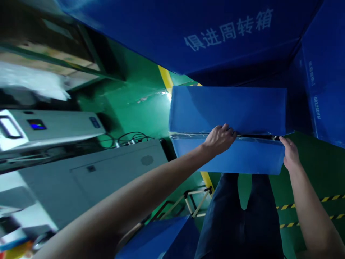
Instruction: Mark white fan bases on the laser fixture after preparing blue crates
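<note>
A blue corrugated-plastic box (229, 109) is in front of my legs, its two top flaps meeting along a seam with a narrow dark gap at the right. My left hand (220, 139) lies across the middle of the seam, fingers curled over the flap edge. At the right end of the seam, my right hand (290, 153) grips the corner of the near flap (250, 156), its thumb or finger by the gap. What is inside the box is hidden.
Large blue boxes with white printing (229, 32) stand beyond, and another blue box (326, 79) is at the right. Grey machine cabinets (107, 176) with cables fill the left. Below sit a pipe frame (198, 201) and a blue box (161, 237). Striped tape marks the green floor.
</note>
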`<action>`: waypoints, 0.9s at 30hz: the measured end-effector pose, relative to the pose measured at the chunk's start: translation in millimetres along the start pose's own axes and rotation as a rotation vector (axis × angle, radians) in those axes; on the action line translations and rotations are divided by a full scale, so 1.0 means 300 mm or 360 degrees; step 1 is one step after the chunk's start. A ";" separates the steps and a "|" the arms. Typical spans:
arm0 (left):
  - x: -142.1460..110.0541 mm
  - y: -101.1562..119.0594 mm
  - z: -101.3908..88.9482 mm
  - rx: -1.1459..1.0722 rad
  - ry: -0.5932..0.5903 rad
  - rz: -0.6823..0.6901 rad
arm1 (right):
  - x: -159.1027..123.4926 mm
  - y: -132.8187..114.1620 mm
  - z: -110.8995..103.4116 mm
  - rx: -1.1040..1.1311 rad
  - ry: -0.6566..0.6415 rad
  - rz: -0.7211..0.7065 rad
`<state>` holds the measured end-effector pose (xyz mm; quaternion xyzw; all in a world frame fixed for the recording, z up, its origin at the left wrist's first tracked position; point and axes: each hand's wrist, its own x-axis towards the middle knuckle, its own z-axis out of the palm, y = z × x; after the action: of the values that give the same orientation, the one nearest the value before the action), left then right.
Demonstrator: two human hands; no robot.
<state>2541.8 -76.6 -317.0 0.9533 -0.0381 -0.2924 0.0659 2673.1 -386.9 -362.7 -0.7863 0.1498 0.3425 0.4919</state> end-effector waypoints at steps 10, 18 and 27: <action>-0.379 -0.408 0.081 0.0048 -0.0049 -0.0218 | -0.107 -0.102 -0.013 -0.0006 -0.0267 0.0232; -0.578 -0.541 0.090 -0.0038 0.0015 -0.0329 | -0.171 -0.260 0.001 -0.1021 -0.0613 -0.0119; -1.035 -0.896 0.237 0.0174 -0.0414 -0.0982 | -0.313 -0.288 0.033 -0.1329 -0.0857 -0.0143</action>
<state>2254.4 216.4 -243.7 0.8766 0.2286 -0.4153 -0.0824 2651.0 -346.9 -243.1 -0.8055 -0.1665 0.5425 0.1705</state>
